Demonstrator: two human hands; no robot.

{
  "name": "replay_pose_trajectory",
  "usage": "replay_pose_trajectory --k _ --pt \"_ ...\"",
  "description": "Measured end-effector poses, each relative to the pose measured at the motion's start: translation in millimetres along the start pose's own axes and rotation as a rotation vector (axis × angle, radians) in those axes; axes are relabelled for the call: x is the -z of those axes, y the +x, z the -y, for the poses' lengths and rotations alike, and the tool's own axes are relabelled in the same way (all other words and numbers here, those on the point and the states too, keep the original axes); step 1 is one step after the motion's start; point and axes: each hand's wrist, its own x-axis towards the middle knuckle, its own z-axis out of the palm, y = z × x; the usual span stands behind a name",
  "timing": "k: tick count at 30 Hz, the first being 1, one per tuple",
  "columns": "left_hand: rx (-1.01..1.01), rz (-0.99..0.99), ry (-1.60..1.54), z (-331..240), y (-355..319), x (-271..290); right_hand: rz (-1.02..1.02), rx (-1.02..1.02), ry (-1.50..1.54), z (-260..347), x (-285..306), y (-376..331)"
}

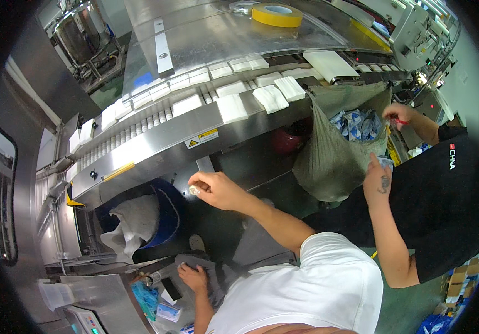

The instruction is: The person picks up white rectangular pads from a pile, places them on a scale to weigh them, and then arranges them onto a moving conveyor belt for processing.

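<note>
A: We're looking down past our white shirt point(317, 278), and our right hand point(214, 189) is reaching out in front of the steel conveyor point(156, 139), fingers pinched narrow on a small pale piece point(195, 190) held at the fingertips.

B: And that piece is hanging in the air just below the conveyor's front edge, above and to the right of the blue bin point(170, 217) with the white bag point(131, 222) bunched inside it.

A: Our left hand point(193, 276) is resting low on a dark grey thing point(195, 260) beside the bench; whether those fingers are gripping or just lying flat, we cannot tell.

B: Up on the rollers we're seeing white folded pads point(232, 107) lying in loose rows, and a yellow tape roll point(276, 14) is sitting on the steel cover above them.

A: To our right a co-worker in a black shirt point(445, 195) is standing by a grey mesh sack point(334, 156) hung at the conveyor's end, blue-and-white packets point(356, 123) showing in its mouth.

B: One co-worker's hand point(377, 178) is lifting a small packet near the sack, the other point(398, 114) is up at its rim
</note>
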Motion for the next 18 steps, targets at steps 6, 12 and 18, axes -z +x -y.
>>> replay_pose_trajectory --k 6,12,18 --pt "0.064 -0.192 -0.225 22 -96 37 0.297 0.078 -0.008 20 -77 0" --pt "-0.209 -0.277 -0.587 -41 -130 174 0.414 -0.111 0.152 14 -97 -11" --pt "0.205 -0.731 -0.352 -1 -230 274 0.884 0.073 0.358 99 -227 -27"
